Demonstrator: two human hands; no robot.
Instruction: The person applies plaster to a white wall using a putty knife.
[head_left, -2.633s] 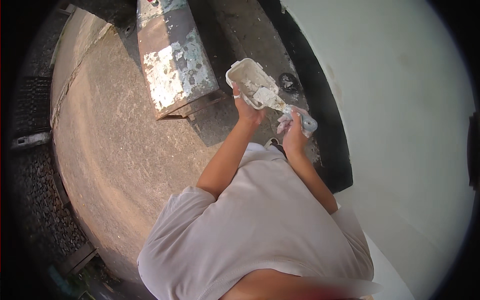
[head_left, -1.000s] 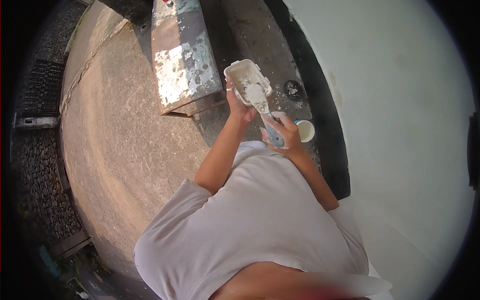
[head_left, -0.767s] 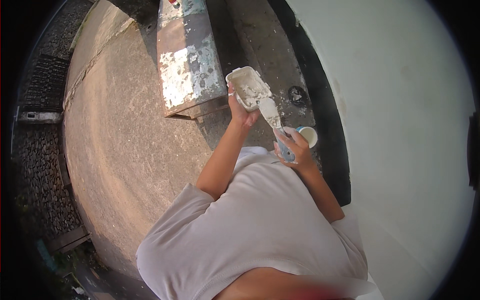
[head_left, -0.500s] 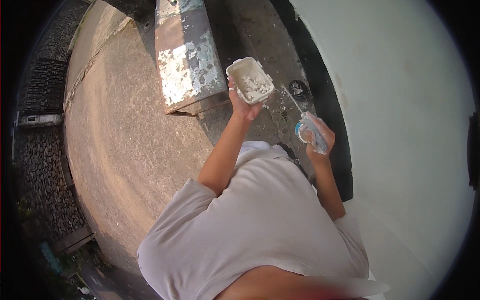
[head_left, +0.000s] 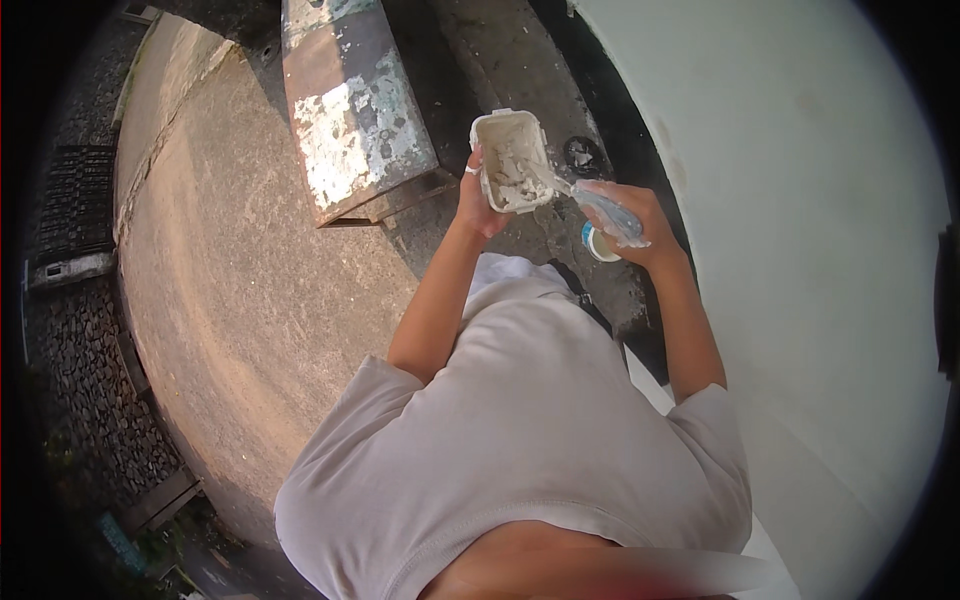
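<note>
A squarish white plastic tub (head_left: pixel 508 113) rests in my left hand (head_left: pixel 479 208), whose fingers wrap round its left side and base. Lumpy white putty (head_left: pixel 514 188) lies inside, with smears up the tub's walls. My right hand (head_left: pixel 645 218) is closed round the grey-blue, putty-smeared handle of a putty knife (head_left: pixel 610 213). Its blade reaches over the tub's right rim to the putty; the tip is hard to make out. White residue coats the fingers of my right hand.
Beneath my right hand stands a small blue-and-white container (head_left: pixel 600 243), partly hidden. A dark round object (head_left: pixel 583 155) lies on the ground beyond. At the far left is a paint-splattered bench (head_left: pixel 360 130). A pale smooth wall (head_left: pixel 800 250) runs along my right.
My right hand has turned and brought the putty knife left, from beside the tub to over its rim. The tub has shifted slightly to the right in view.
</note>
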